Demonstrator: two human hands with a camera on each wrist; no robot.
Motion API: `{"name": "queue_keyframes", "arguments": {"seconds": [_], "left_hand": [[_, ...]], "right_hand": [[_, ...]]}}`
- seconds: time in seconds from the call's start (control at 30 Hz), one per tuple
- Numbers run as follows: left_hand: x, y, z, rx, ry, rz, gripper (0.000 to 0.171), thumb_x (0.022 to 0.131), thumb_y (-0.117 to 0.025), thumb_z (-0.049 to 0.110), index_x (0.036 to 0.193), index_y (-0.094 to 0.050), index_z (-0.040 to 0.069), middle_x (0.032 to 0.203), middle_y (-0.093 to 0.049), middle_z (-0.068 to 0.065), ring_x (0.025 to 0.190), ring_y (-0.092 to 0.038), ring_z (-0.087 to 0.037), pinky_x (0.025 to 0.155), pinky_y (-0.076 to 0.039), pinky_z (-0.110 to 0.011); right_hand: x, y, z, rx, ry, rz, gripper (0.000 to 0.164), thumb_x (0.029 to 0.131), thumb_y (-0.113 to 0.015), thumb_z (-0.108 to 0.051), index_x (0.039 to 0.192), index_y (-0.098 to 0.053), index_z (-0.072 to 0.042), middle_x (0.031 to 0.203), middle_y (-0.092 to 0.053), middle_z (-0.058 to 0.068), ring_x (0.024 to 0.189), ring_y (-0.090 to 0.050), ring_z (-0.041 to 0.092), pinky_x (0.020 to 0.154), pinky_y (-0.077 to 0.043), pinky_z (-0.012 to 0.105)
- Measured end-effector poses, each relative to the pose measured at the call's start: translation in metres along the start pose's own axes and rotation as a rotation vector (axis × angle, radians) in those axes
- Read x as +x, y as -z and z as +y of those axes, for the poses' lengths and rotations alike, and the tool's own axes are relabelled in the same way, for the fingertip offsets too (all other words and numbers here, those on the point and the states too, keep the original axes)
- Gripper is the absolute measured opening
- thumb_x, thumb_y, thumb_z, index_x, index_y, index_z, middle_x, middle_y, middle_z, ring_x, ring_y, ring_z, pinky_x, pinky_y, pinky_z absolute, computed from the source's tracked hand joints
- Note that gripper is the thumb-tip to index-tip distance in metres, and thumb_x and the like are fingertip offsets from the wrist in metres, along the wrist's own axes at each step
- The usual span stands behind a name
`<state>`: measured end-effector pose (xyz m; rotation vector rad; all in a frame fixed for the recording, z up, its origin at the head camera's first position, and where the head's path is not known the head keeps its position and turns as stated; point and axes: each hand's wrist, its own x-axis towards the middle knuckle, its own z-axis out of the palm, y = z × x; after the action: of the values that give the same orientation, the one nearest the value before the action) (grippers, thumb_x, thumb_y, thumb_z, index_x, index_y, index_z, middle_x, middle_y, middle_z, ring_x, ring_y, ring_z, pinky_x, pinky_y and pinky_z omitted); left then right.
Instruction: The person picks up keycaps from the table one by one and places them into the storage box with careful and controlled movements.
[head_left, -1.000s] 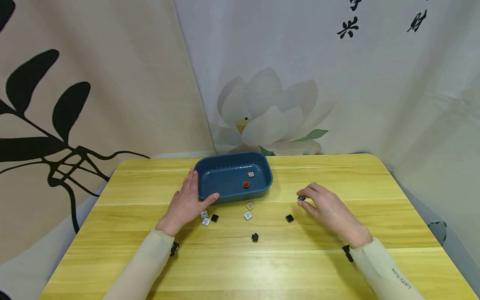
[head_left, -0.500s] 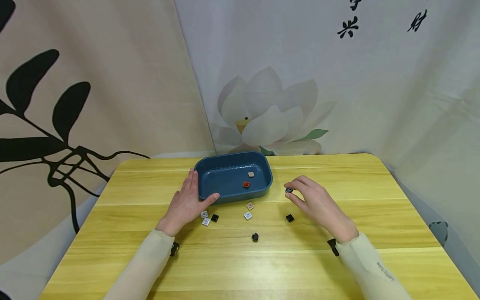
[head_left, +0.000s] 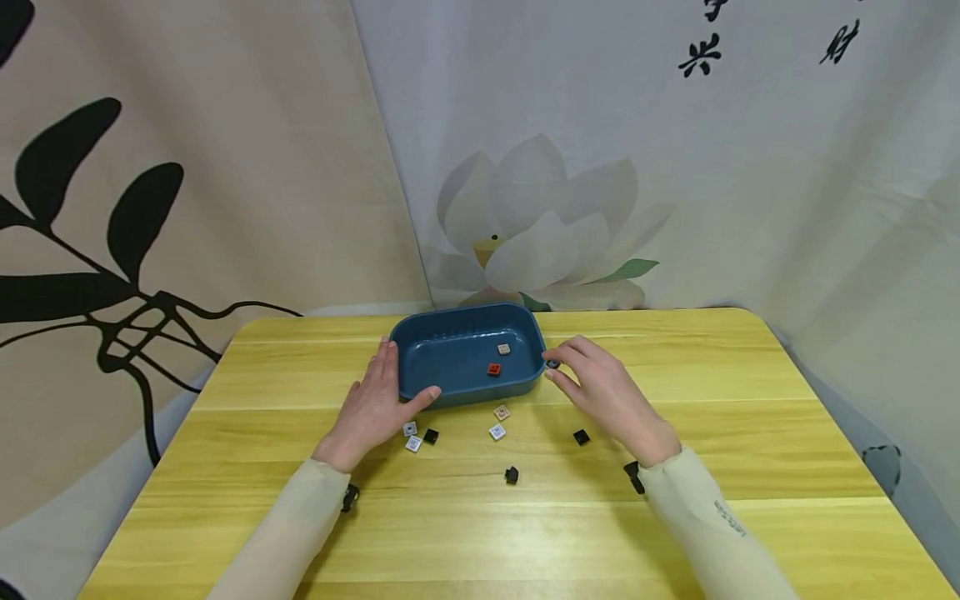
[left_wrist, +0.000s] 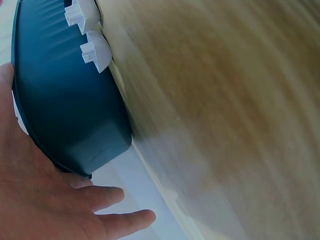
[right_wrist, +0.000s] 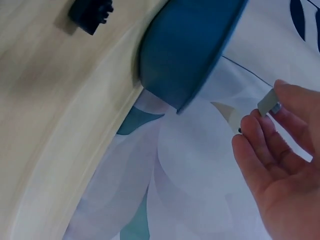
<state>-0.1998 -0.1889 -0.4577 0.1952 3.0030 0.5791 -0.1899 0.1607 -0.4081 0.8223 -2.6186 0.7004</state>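
My right hand [head_left: 603,396] pinches a small grey keycap [right_wrist: 267,102] between thumb and fingertips, just off the right end of a blue rectangular tray [head_left: 442,358]. In the right wrist view the keycap is raised level with the tray's rim. My left hand [head_left: 367,412] rests against the tray's left end, fingers extended along its outside and thumb at the front rim. Inside the tray lie a red keycap [head_left: 494,369] and a pale keycap [head_left: 504,350].
Several loose keycaps lie on the wooden table [head_left: 450,542]: white keycaps [head_left: 413,444] and a black keycap [head_left: 431,437] by my left hand, a white keycap [head_left: 497,432] before the tray, and black keycaps [head_left: 581,437] farther right. A printed curtain [head_left: 750,208] hangs behind.
My right hand has carried the grey keycap leftward and away from me, up to the tray's right end. My left hand and the tray have stayed put.
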Motion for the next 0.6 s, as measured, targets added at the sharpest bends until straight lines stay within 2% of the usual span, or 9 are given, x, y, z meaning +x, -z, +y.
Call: {"name": "queue_keyframes", "arguments": {"seconds": [0.3,0.6], "left_hand": [[0.000,-0.001,0.000,-0.001,-0.004,0.002,0.123,0.090,-0.046,0.084,0.163,-0.002,-0.004,0.172,0.003,-0.020,0.156,-0.014,-0.044,0.112,-0.025,-0.076],[0.000,0.000,-0.001,-0.003,-0.010,0.014,0.122,0.091,-0.046,0.083,0.164,-0.003,-0.004,0.172,0.000,-0.021,0.155,-0.016,-0.045,0.112,-0.026,-0.076]], "right_hand": [[0.019,-0.017,-0.005,-0.011,-0.006,-0.048,0.024,0.098,-0.075,-0.020,0.118,-0.075,-0.006,0.109,-0.066,0.004,0.093,-0.063,0.017,0.083,-0.057,0.033],[0.034,-0.030,-0.009,-0.036,0.012,-0.074,0.023,0.097,-0.076,-0.018,0.117,-0.076,-0.009,0.104,-0.065,0.002,0.083,-0.060,0.013,0.072,-0.054,0.028]]}}
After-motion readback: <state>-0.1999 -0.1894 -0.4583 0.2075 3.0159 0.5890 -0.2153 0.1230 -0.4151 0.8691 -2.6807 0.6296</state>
